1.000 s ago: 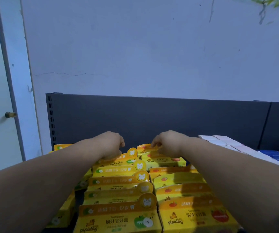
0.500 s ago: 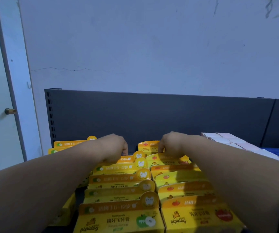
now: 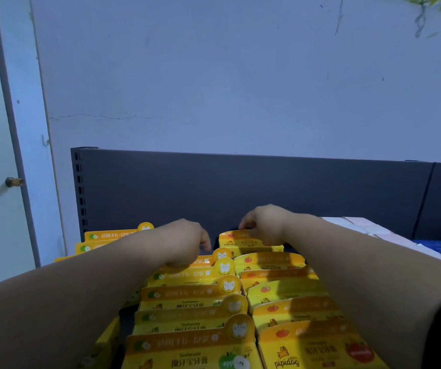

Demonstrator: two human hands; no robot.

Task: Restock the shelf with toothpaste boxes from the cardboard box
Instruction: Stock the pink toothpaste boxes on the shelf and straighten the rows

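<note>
Right hand [image 3: 263,225] gripping rearmost toothpaste box [image 3: 240,242], left hand [image 3: 184,243] atop adjacent row [image 3: 195,275]

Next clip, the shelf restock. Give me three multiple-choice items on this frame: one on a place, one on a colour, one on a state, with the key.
1. Which box in the right row of yellow cardboard toothpaste boxes does the right hand touch?
A) the nearest
B) a middle one
C) the rearmost

2. What colour is the fruit printed on the nearest yellow box of the left row?
A) green
B) blue
C) purple

3. How do the right hand's fingers lie?
A) spread flat
B) curled onto a box's top edge
C) hanging free

Key:
1 C, the hand sits at the row's far end, on the rearmost box.
2 A, the apple printed there is green.
3 B, they bend down over that box's top.
</note>
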